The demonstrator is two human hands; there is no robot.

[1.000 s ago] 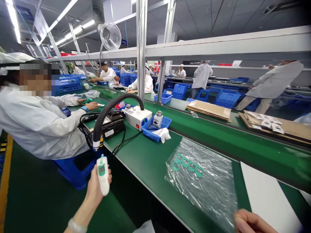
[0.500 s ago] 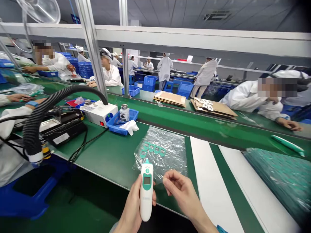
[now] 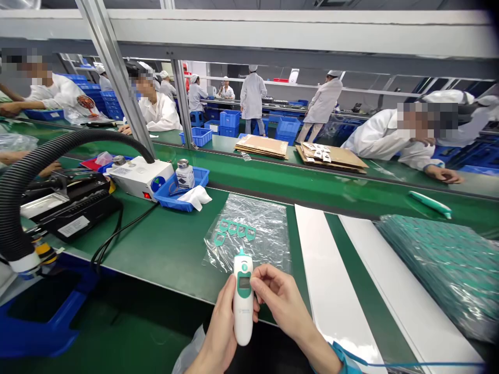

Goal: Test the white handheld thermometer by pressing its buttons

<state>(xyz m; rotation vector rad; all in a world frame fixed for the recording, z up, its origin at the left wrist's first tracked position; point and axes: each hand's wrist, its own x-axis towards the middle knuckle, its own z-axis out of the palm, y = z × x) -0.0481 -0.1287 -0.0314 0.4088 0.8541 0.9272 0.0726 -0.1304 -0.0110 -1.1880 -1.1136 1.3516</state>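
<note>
My left hand [image 3: 223, 317] is wrapped round a white ear thermometer [image 3: 244, 317] with a green tip, a green button and a green-framed screen facing me. It is held upright at the table's front edge. My right hand [image 3: 278, 291] is closed in a pinch, thumb and forefinger at the right edge of the screen. Whatever lies between those fingertips is hidden or too small to name. Just beyond the thermometer, several small green frame pieces [image 3: 233, 228] lie on a clear plastic bag [image 3: 268, 228] on the green table [image 3: 156, 254].
Two white strips [image 3: 331, 280] run along the right, beside a bagged stack of green parts [image 3: 440, 270]. A blue tray [image 3: 175, 200] with a bottle [image 3: 184, 174], a white box [image 3: 140, 179] and a black hose [image 3: 74, 140] stand left. Another green-white thermometer [image 3: 431, 203] and co-workers are beyond.
My right hand has moved left, from beside the thermometer to the edge of its screen. The left hand still holds the thermometer. The view has shifted slightly right and down.
</note>
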